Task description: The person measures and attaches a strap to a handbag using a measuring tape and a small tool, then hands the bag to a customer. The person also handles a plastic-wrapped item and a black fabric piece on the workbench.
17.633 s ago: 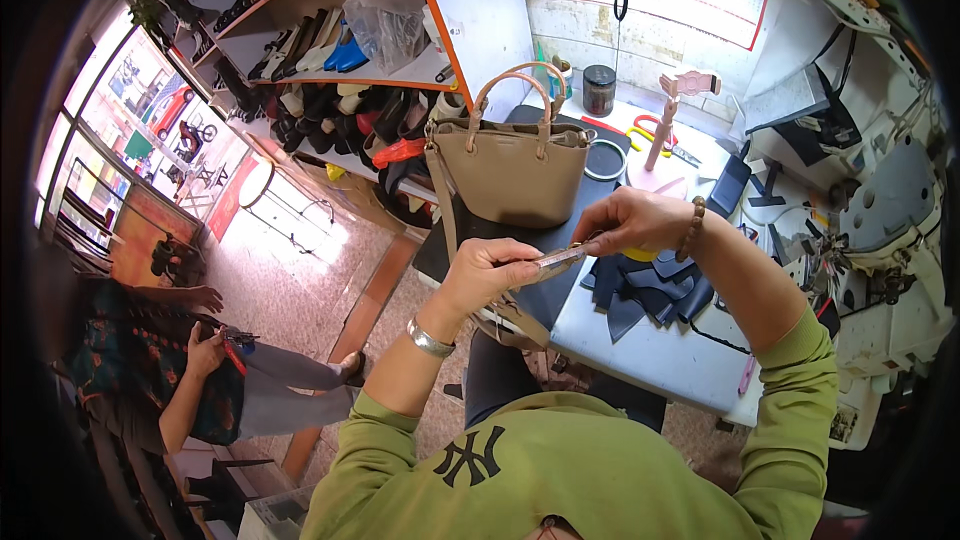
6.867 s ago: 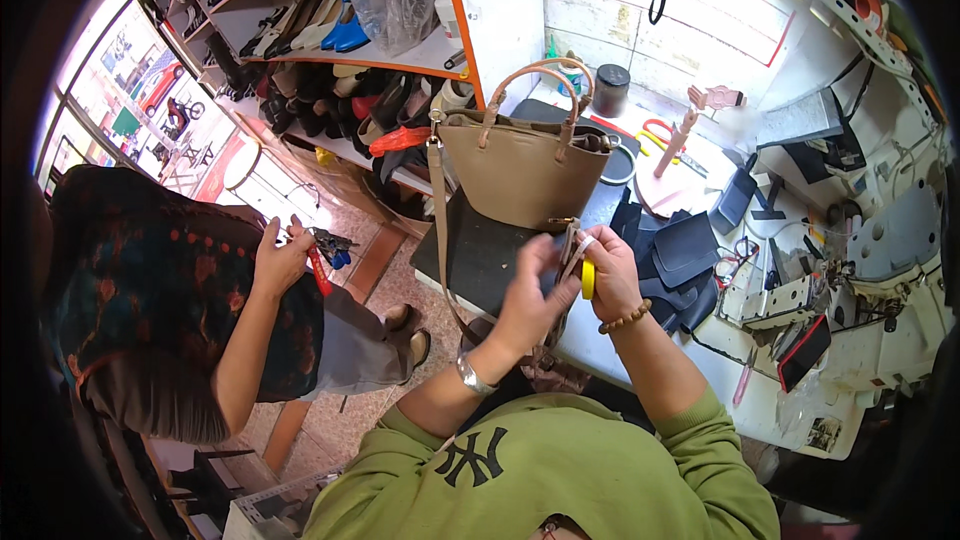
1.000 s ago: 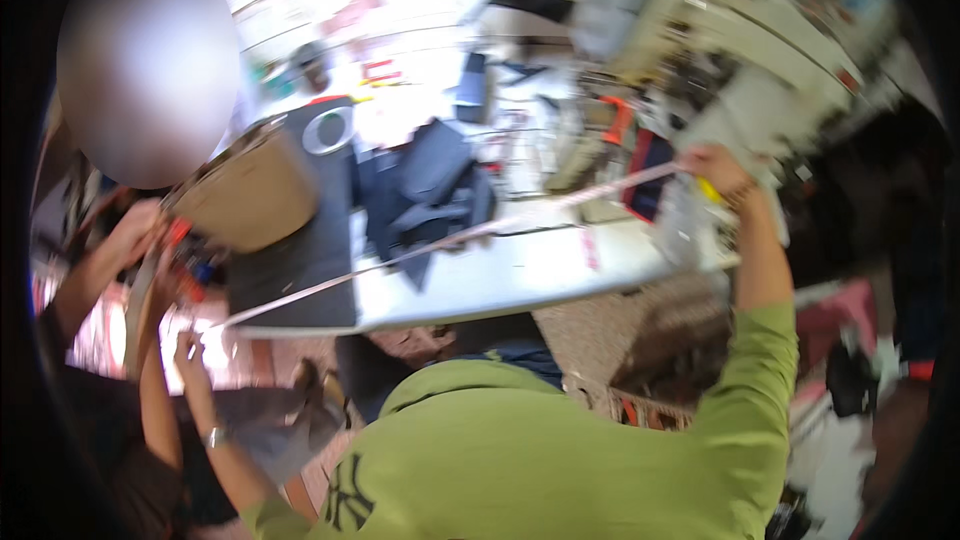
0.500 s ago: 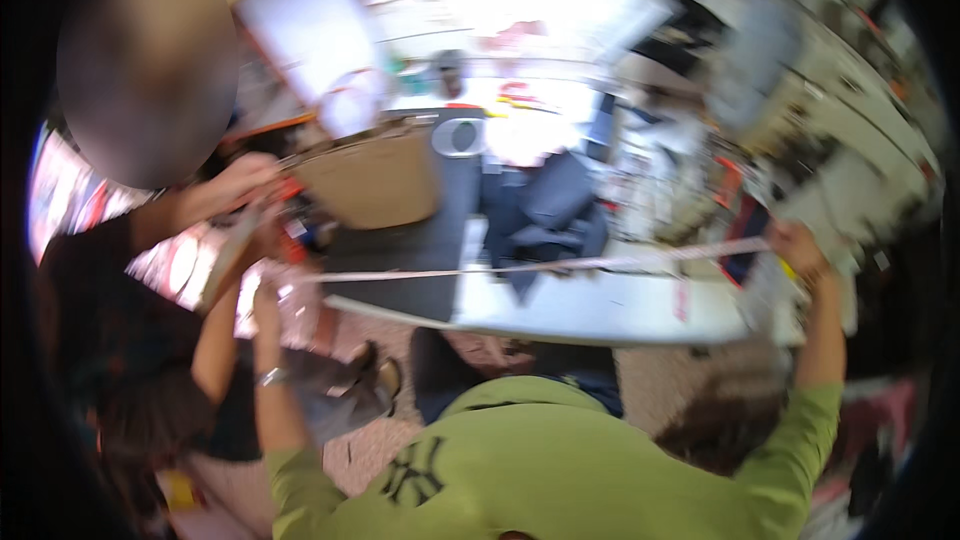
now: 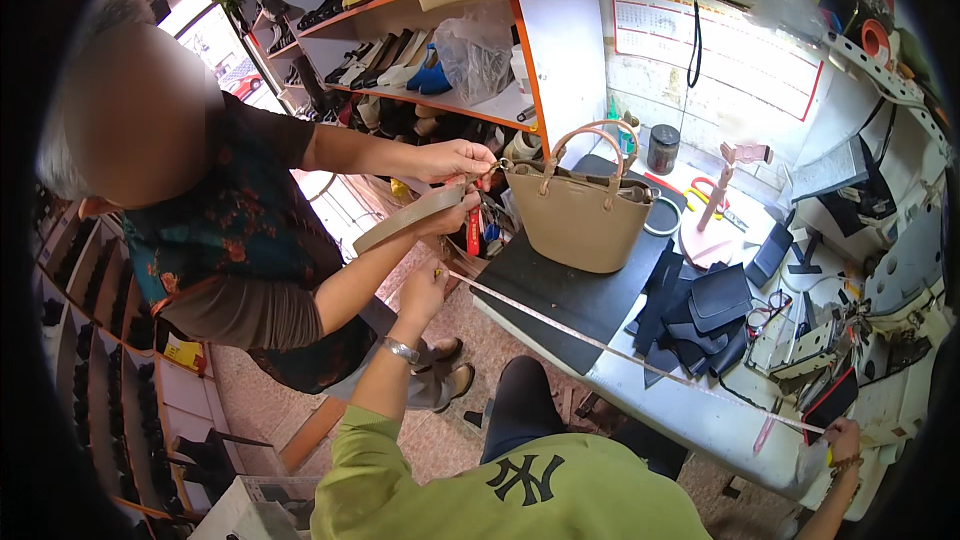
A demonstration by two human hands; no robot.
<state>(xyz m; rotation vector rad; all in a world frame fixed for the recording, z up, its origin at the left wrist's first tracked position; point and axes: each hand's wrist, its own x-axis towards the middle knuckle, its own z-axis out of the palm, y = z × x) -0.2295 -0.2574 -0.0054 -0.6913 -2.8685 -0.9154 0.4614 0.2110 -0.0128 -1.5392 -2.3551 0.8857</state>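
Note:
A pale, narrow measuring tape point(image 5: 600, 344) runs taut across the front of the bench, slanting from left down to right. My left hand point(image 5: 424, 292), a metal watch on its wrist, is closed on one end near the co-worker's arm. My right hand point(image 5: 843, 440), with beads at the wrist, pinches the other end by the bench's right edge; something yellow shows at its fingers. A beige handbag point(image 5: 580, 222) stands upright behind the tape. The co-worker's hands point(image 5: 455, 165) hold a beige strap point(image 5: 412, 220) by the bag's left side ring.
The bag stands on a black mat point(image 5: 545, 315) on the white bench. Dark leather pieces point(image 5: 705, 315) lie right of it, with red-handled scissors point(image 5: 705, 188) behind. A machine point(image 5: 900, 380) borders the right. Shoe shelves point(image 5: 400, 50) stand at the back; the co-worker point(image 5: 240, 230) stands at left.
The earlier frame is blurred. My view has swung, so the bag now appears farther right and the tape slants more steeply. Both hands still hold the tape.

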